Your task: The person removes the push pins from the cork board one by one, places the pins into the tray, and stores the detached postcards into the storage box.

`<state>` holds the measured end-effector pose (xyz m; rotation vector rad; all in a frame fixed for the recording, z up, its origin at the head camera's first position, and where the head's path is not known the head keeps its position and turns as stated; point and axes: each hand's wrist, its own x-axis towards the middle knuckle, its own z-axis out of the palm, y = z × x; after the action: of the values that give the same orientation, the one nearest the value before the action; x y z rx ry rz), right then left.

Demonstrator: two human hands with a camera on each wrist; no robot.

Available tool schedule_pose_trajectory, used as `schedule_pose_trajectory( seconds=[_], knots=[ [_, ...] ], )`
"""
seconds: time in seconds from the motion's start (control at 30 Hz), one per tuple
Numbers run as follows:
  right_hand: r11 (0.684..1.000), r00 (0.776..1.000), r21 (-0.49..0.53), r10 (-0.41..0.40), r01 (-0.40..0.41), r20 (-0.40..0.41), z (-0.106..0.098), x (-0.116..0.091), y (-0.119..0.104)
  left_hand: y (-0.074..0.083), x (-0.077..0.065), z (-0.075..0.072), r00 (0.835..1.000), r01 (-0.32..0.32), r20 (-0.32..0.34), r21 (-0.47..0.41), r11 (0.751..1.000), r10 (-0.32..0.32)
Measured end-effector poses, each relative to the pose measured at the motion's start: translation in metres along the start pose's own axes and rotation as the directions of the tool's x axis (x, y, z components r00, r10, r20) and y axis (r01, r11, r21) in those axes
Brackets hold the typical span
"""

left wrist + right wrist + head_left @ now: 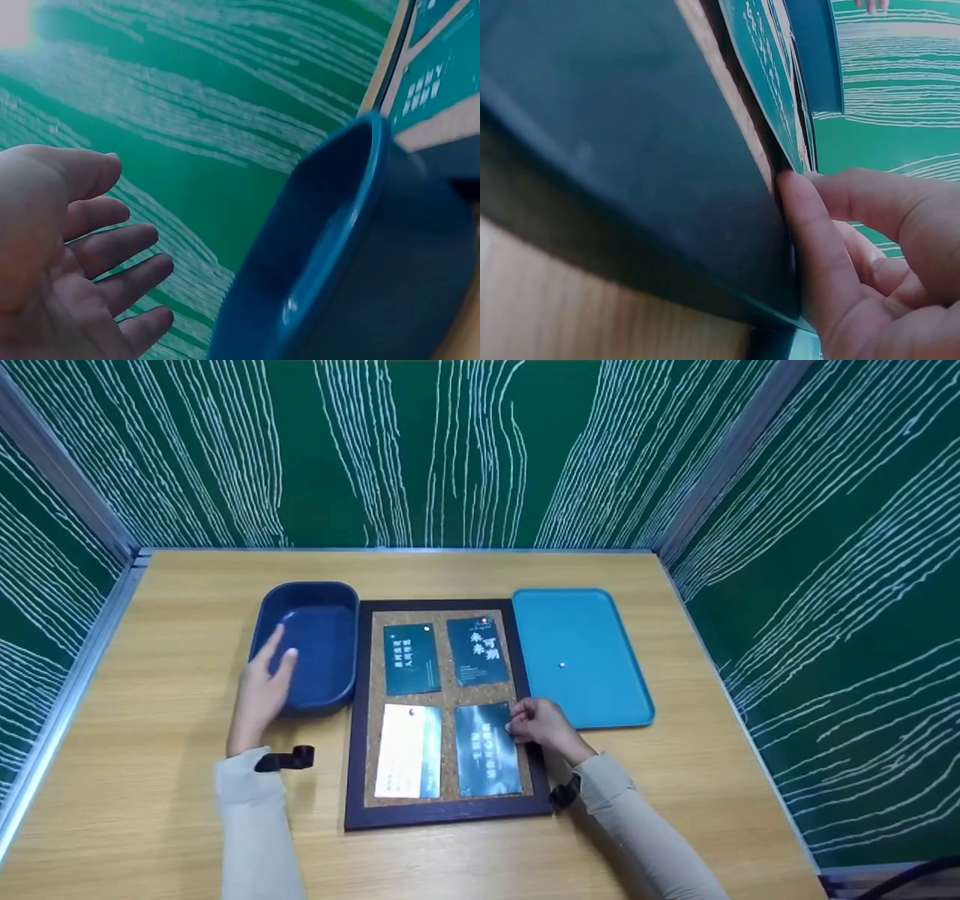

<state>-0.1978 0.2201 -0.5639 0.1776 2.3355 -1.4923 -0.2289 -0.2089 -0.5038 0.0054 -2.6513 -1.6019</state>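
On the table, a dark-framed cork board lies flat between a dark blue bin at its left and a turquoise tray at its right. Four cards are arranged on the cork in two rows of two. The upper left card and the upper right card are dark green with white characters, each bearing a small pin near its top edge. The lower left card shows a bright, pale face with a blue-green strip along its right side and a pin near the top. The lower right card occupies the remaining position; the right hand pinches its right edge, near the upper corner, between thumb and index finger. In the right wrist view, this edge stands clear of the cork. The left hand is positioned at the left side of the bin, fingers relaxed and extended, thumb apart. A single small pin rests on the tray. Both forearms wear light sleeves, with a dark strap at each wrist.
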Motion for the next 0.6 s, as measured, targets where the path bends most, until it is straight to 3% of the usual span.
schedule_pose_trajectory(
  seconds=[0.17,0.4,0.53,0.6],
  knots=[
    [1.0,1.0,-0.005,0.008,-0.008,-0.002,0.0,0.0,0.0,-0.016,0.001,-0.011,0.991,0.089,-0.096,-0.059,0.994,-0.094],
    [1.0,1.0,-0.001,0.003,-0.003,0.002,0.0,0.0,0.002,-0.04,0.003,-0.02,0.955,0.208,-0.18,-0.17,0.963,-0.238],
    [1.0,1.0,0.011,-0.006,0.006,0.008,-0.001,0.0,0.002,-0.05,0.006,-0.02,0.93,0.25,-0.174,-0.343,0.905,-0.323],
    [1.0,1.0,0.01,-0.019,0.019,0.011,-0.002,0.0,0.002,-0.054,0.008,-0.019,0.925,0.237,-0.16,-0.465,0.853,-0.344]
  ],
)
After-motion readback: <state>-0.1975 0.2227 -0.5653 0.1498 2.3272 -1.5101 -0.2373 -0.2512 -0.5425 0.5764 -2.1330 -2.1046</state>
